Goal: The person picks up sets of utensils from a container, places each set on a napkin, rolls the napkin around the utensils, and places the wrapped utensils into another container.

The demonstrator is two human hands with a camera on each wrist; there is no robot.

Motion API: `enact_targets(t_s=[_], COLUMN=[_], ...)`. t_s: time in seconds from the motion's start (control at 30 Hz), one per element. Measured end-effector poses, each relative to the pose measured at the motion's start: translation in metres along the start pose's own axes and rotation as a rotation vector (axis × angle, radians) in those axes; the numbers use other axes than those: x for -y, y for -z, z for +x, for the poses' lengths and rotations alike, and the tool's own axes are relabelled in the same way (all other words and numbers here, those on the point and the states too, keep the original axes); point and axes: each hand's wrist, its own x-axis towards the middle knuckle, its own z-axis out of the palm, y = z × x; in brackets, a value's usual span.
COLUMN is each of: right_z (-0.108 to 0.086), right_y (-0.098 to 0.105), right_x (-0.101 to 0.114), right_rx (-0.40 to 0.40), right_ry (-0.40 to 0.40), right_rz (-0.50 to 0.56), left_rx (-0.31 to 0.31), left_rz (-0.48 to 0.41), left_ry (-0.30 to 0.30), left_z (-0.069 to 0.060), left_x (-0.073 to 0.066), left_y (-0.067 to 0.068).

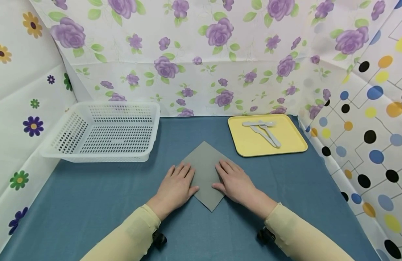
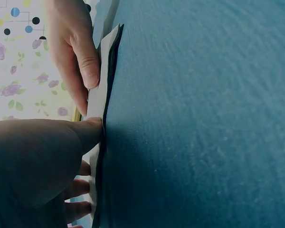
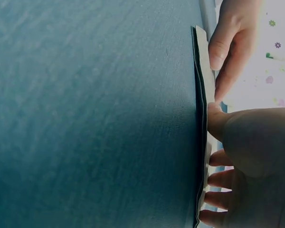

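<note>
A grey folded napkin lies on the blue cloth as a diamond, one corner pointing toward me. Its stacked layers show edge-on in both wrist views. My left hand rests on its left side, fingers extended and thumb laid near the lower left edge. Opposite it, my right hand presses the right side with straight fingers, thumb pointing inward. In the left wrist view the left thumb touches the napkin's top layer. The right thumb does likewise in the right wrist view. Neither hand pinches the fabric.
At the back left stands a white perforated plastic basket. A yellow tray at the back right carries light grey cutlery, including a fork. Patterned sheets hang behind and on both sides of the blue-covered table.
</note>
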Motion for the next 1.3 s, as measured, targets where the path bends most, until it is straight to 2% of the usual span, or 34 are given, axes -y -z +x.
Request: enact_targets(t_s=[0.27, 0.63, 0.87, 1.13, 1.3], right_z=[-0.0044, -0.0033, -0.0032, -0.0046, -0.0063], right_y=[-0.0025, -0.0038, -0.0042, -0.0027, -0.0006], right_x=[-0.001, -0.0021, -0.0021, -0.0041, -0.0064], right_rx=[0.048, 0.121, 0.125, 0.065, 0.057], right_ry=[-0.035, -0.057, -0.057, -0.023, -0.019], right_rz=[0.045, 0.05, 0.038, 0.046, 0.042], left_rx=[0.035, 0.087, 0.093, 0.095, 0.105], left_rz=[-0.006, -0.008, 0.0, -0.001, -0.01], left_ry=[0.016, 0.051, 0.052, 0.044, 0.035], left_z=[-0.0001, -0.0022, -0.0017, 0.0, 0.0023], left_x=[-0.0022, -0.0025, -0.0016, -0.0012, -0.001], left_y=[0.0015, 0.0072, 0.0065, 0.0069, 0.0061])
